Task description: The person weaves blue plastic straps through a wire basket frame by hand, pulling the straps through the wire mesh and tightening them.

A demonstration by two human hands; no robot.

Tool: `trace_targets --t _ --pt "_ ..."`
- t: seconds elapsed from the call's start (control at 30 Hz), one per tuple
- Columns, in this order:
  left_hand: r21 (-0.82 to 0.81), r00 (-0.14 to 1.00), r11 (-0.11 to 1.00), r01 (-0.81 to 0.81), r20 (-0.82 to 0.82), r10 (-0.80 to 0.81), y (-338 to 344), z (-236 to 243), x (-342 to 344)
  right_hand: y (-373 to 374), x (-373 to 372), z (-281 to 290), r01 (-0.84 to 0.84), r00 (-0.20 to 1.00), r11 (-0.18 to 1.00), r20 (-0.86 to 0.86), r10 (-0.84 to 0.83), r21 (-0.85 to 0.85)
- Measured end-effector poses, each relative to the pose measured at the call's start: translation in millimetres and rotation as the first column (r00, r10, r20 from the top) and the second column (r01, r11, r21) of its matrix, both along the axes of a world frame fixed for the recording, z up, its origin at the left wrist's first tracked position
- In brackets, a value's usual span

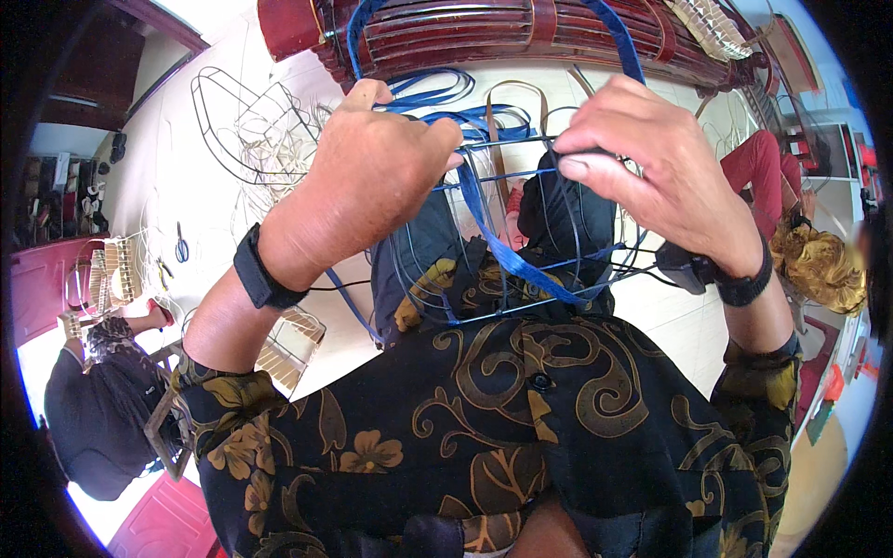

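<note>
Shirt: we wear black cloth with gold flowers and scrolls.
Wristbands: we have a black band on each wrist, left and right.
Wire frame: it stands before our chest, over our dark-clad legs, between our hands.
Blue strip: one length slants down through the frame toward its near right side.
Left hand: its fingers bend in at the frame's far left corner; their tips are partly hidden, so we cannot tell whether they grip.
Right hand: its thumb and fingers pinch the frame's wire at the far right corner.
Floor: on it, left of us, we see scissors, pale strips and another wire frame; ahead, blue coils.
People: one in black sits to our left; red trousers show at right.
Furniture: dark red slats lie beyond the coils.
</note>
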State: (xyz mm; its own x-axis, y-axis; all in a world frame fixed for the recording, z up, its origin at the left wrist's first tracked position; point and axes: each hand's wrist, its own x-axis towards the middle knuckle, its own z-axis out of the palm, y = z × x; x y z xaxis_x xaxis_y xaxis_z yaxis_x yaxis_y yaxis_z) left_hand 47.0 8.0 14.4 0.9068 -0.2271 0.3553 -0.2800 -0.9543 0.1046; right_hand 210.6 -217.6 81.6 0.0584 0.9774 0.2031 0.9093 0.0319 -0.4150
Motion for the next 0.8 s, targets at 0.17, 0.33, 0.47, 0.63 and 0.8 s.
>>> trace_targets --t 0.17,0.33,0.47,0.63,0.8 --pt "0.281 0.995 0.954 -0.102 0.022 0.1 -14 2 0 27 8 -26 -0.013 0.999 0.996 0.041 0.01 0.083" --pt "0.349 0.99 0.93 -0.117 0.112 0.083 -22 2 8 46 10 -45 -0.065 0.97 0.996 -0.238 0.048 -0.066" --pt "0.389 0.992 0.913 -0.119 0.075 0.097 -22 3 10 53 12 -45 -0.121 0.927 0.974 -0.373 0.043 -0.189" --pt "0.427 0.992 0.896 -0.125 0.075 0.102 -23 2 12 63 16 -41 -0.16 0.947 0.918 -0.318 0.04 -0.362" --pt "0.43 0.99 0.893 -0.131 0.104 0.096 -25 1 10 80 19 -48 -0.175 0.98 0.94 -0.142 0.138 -0.294"
